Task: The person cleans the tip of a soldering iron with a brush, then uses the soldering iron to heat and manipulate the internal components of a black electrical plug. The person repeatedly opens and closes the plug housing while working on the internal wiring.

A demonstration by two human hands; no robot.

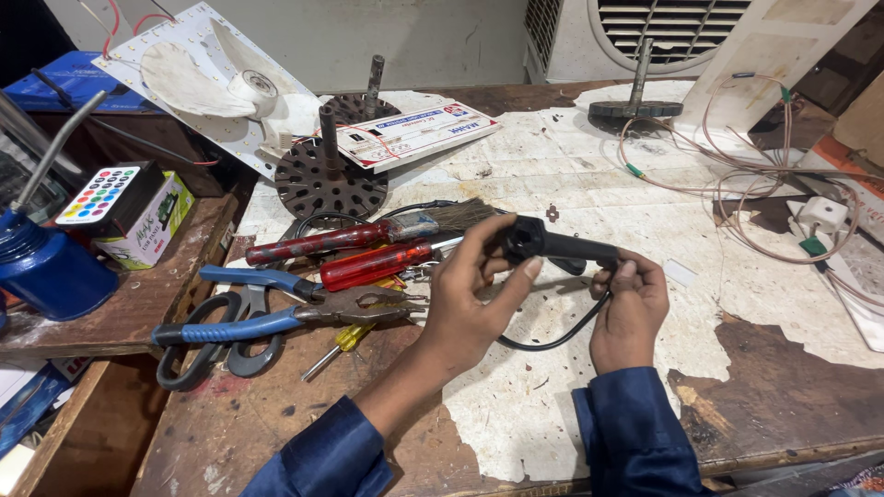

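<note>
My left hand (pixel 474 294) grips the head end of a black tool-like part (pixel 552 245) held above the workbench (pixel 645 184). My right hand (pixel 631 308) pinches its other end, where a black cable (pixel 552 339) loops down beneath both hands. Both sleeves are dark blue. The part is held level, a little above the worn white bench covering.
Left of my hands lie red-handled screwdrivers (pixel 368 262), blue-handled pliers (pixel 276 317), black scissors (pixel 207 354), a paintbrush (pixel 451 216) and a yellow screwdriver (pixel 345 342). Motor rotors (pixel 330 175) and a white fan blade (pixel 212 78) stand behind. Thin wires (pixel 737 175) coil right. A blue oil can (pixel 46 267) sits far left.
</note>
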